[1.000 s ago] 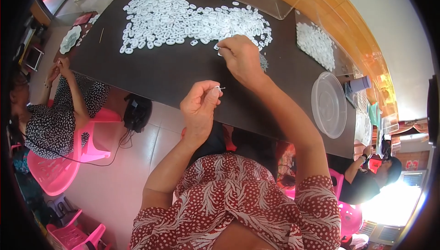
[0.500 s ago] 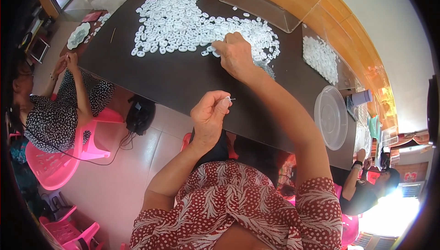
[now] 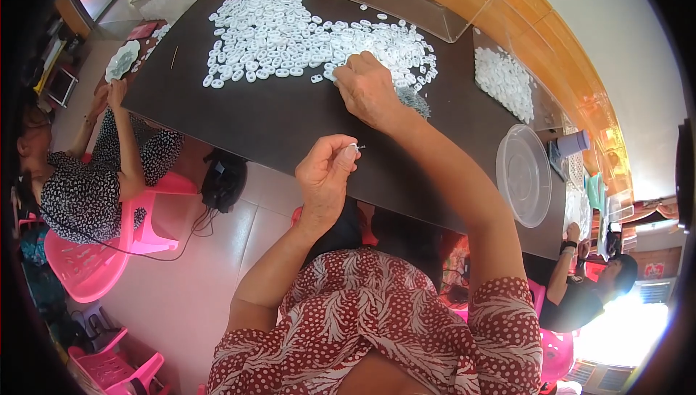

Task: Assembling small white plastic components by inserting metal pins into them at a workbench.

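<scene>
My left hand (image 3: 324,181) is closed in a pinch just above the near table edge. Between thumb and fingertips it holds a small white plastic piece (image 3: 353,146), from which a thin metal pin (image 3: 362,148) sticks out to the right. My right hand (image 3: 367,93) reaches to the near edge of a heap of smaller white plastic pieces (image 3: 406,51). Its fingers are curled down and whatever they pinch is hidden. Left of it spreads a heap of white oval pieces with two holes (image 3: 254,36). A small heap of grey metal bits (image 3: 415,102) lies beside my right wrist.
On the dark table (image 3: 217,116), a clear plastic tray (image 3: 406,7) stands at the back. More white pieces (image 3: 502,83) lie at the right, with a round clear lid (image 3: 523,176) and a purple cup (image 3: 573,141). People sit to the left and far right; pink chairs (image 3: 90,261) stand left.
My right hand stays at the heap, its thumb, which stuck out to the left before, now tucked down with the fingers. My left hand keeps its hold on the white plastic piece.
</scene>
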Tool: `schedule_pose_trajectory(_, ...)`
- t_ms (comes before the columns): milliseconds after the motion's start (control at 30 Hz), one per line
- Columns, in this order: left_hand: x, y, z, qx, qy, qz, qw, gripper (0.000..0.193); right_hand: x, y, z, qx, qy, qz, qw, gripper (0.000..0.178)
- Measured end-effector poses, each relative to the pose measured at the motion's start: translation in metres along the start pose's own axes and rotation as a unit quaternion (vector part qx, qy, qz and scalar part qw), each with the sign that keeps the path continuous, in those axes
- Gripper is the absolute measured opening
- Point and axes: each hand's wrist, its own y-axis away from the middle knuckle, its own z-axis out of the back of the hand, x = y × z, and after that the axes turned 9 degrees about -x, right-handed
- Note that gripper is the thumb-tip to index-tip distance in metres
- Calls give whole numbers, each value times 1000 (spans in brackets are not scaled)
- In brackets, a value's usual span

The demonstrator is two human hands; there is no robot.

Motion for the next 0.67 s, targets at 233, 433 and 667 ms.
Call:
schedule_pose_trajectory(233,-1,2,-1,-10,-16,-5,1000,13,11,17,30,-31,-23,14,999,14)
schedule_pose_trajectory(433,-6,2,-1,-12,-16,6,1000,13,23,39,51,30,-27,16,999,19)
schedule_pose_trajectory(667,-13,6,6,-17,-13,-1,1000,14,18,48,53,4,-59,-72,996,24)
